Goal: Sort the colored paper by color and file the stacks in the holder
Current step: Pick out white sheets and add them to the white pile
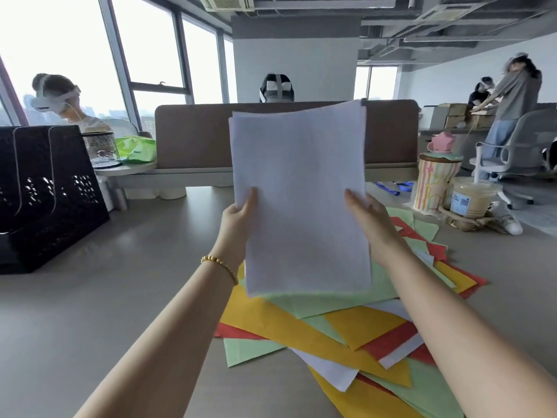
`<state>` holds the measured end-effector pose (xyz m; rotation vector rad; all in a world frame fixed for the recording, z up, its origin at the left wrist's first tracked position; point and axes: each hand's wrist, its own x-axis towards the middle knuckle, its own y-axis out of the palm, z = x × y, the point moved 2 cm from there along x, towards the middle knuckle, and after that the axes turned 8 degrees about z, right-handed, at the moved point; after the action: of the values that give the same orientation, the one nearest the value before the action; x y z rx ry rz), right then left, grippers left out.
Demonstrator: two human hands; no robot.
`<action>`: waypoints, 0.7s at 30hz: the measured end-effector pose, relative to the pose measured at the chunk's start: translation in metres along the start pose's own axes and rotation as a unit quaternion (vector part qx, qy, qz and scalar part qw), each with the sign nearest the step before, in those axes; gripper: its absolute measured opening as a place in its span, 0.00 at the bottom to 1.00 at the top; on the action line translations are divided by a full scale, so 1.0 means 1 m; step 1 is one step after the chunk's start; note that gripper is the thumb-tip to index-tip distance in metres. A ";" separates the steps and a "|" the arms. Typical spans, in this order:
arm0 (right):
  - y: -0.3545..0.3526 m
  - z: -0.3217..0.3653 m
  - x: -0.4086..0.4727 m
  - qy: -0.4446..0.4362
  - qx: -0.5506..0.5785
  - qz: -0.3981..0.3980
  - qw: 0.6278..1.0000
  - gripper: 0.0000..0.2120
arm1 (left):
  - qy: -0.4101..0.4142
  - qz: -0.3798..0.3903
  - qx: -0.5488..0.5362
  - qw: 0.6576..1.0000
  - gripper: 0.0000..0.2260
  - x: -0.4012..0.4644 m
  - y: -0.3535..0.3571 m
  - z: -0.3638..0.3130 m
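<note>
**White sheets held up over a grey office desk**

Both hands gripped a stack of white paper (300,194) upright above the desk (120,282), the left hand (238,220) pinching its left edge, the right hand (372,224) clasping its right edge. Below the hands lay a loose pile of colored paper (331,333): green, yellow, red, white. Far left of the left hand stood the black holder (51,188). Beyond the hands rose a brown divider (193,134), with windows (150,49) behind.
</note>
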<state>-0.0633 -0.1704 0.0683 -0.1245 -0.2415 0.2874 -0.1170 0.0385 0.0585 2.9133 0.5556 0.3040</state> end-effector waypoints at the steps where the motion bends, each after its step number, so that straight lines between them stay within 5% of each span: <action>1: 0.003 -0.006 0.005 0.000 -0.020 0.018 1.000 0.20 | -0.006 -0.027 0.000 1.000 0.14 0.004 -0.011 0.000; 7: 0.076 -0.038 0.028 0.073 -0.052 0.093 0.992 0.06 | -0.071 -0.048 0.092 0.992 0.12 0.019 -0.101 0.008; 11: 0.157 -0.047 0.046 0.102 -0.032 0.076 0.991 0.05 | -0.136 -0.033 0.240 0.961 0.24 0.016 -0.168 0.008; 14: 0.219 -0.055 0.056 0.124 -0.028 0.078 0.989 0.10 | -0.150 -0.049 0.430 0.889 0.27 0.007 -0.214 0.006; 17: 0.277 -0.058 0.057 0.124 -0.061 0.108 0.985 0.13 | -0.172 -0.047 0.625 0.760 0.24 -0.001 -0.255 0.009; 21: 0.338 -0.055 0.054 0.063 -0.140 0.192 0.969 0.21 | -0.180 -0.107 0.720 0.662 0.15 0.000 -0.296 0.021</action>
<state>-0.0888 0.1620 -0.0258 -0.4718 -0.1282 0.6285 -0.2143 0.3080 -0.0188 3.9010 1.5933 -1.3947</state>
